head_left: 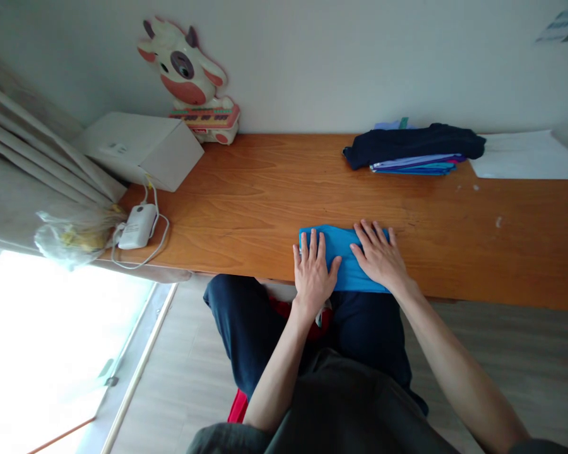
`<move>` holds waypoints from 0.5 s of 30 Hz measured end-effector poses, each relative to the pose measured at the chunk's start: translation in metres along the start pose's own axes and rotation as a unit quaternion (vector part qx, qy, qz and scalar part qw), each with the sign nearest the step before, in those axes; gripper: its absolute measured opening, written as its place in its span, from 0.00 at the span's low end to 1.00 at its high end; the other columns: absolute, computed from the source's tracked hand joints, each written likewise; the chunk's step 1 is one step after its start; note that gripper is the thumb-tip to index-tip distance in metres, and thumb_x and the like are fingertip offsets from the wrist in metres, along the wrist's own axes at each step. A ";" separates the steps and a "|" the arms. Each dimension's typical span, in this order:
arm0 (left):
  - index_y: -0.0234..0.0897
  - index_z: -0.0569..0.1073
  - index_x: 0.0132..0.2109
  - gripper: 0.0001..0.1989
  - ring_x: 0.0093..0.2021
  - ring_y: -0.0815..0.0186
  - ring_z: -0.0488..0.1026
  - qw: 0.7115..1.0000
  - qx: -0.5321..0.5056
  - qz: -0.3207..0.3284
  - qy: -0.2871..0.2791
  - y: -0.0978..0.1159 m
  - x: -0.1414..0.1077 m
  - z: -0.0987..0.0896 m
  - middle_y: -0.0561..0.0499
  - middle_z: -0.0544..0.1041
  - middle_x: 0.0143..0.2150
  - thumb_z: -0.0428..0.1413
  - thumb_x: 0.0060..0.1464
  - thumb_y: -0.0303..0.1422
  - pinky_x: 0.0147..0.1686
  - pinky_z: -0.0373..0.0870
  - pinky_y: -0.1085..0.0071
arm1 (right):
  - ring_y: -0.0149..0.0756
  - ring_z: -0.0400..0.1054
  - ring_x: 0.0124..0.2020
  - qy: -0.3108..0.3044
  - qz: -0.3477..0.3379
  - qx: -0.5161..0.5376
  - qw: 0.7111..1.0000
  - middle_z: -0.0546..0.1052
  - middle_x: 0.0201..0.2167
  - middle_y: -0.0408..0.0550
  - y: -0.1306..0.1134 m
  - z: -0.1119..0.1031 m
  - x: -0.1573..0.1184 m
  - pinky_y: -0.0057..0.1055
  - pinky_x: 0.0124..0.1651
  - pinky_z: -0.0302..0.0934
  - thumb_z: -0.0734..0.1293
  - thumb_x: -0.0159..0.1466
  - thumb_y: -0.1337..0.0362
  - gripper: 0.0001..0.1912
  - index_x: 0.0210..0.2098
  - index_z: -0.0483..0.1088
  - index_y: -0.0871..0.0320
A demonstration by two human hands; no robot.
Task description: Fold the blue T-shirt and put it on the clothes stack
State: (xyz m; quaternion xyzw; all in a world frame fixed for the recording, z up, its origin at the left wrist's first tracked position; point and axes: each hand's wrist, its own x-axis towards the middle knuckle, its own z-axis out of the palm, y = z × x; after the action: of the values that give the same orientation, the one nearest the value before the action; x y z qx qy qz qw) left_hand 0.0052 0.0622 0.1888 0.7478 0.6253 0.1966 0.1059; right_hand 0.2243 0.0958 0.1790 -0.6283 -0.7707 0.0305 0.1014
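Note:
A folded bright blue cloth [348, 265], perhaps a garment, lies flat at the front edge of the wooden table [246, 202]. On its left end rests my left hand [313, 268], palm down with the fingers stretched out. My right hand [379, 257] lies flat across the cloth's right end, fingers spread. Both hands touch the cloth from above and neither grips it. The parts of the cloth beneath the palms are hidden.
Against the wall sits a stack of folded clothes [414, 148], dark navy on top, beside white paper [525, 154]. At left are a white box [142, 148], a cow-shaped toy keyboard [194, 88], a white corded device [138, 226] and a clear plastic bag [78, 238].

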 end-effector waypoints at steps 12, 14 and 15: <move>0.41 0.54 0.88 0.35 0.90 0.43 0.45 0.995 -0.011 -0.086 0.043 -0.034 -0.038 -0.005 0.40 0.59 0.88 0.47 0.82 0.41 0.85 0.36 0.26 | 0.68 0.49 0.87 -0.005 0.000 0.008 1.000 0.56 0.87 0.55 0.001 0.000 0.001 0.83 0.83 0.37 0.53 0.84 0.47 0.40 0.90 0.46 0.52; 0.44 0.64 0.83 0.30 0.89 0.46 0.51 0.992 -0.056 -0.091 0.074 -0.039 -0.055 -0.002 0.40 0.68 0.84 0.48 0.81 0.38 0.86 0.39 0.29 | 0.67 0.49 0.87 -0.003 0.001 0.008 1.000 0.56 0.87 0.55 0.001 0.000 0.001 0.83 0.83 0.38 0.53 0.84 0.47 0.40 0.90 0.46 0.51; 0.45 0.71 0.78 0.25 0.87 0.46 0.57 0.985 -0.091 -0.097 0.106 -0.040 -0.067 0.001 0.40 0.74 0.80 0.49 0.81 0.38 0.86 0.43 0.30 | 0.67 0.49 0.87 -0.001 0.001 0.009 1.000 0.56 0.87 0.55 0.001 0.000 0.001 0.82 0.83 0.38 0.53 0.84 0.47 0.40 0.90 0.46 0.51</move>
State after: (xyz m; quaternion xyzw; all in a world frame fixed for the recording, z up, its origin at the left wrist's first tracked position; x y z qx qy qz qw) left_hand -0.0396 0.0053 0.1604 0.6459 0.6820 0.3193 0.1253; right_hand 0.2249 0.0966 0.1792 -0.6285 -0.7696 0.0383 0.1061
